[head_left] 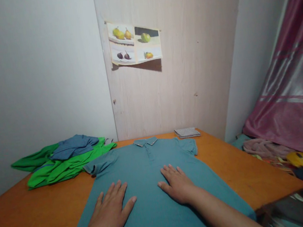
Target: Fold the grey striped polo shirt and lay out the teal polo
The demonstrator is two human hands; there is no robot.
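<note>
A teal polo shirt (146, 162) lies spread flat, front up, on the orange table (28, 217), its collar towards the wall. My left hand (111, 206) rests palm down on the shirt's lower left, fingers stretched out. My right hand (176, 184) lies flat on the shirt's middle right, fingers slightly spread. Neither hand holds anything.
A heap of green and blue clothes (63, 159) sits at the table's back left. A small folded striped cloth (187, 132) lies at the back by the wall. Right of the table are a pink curtain (291, 103) and piled clothes (283, 152).
</note>
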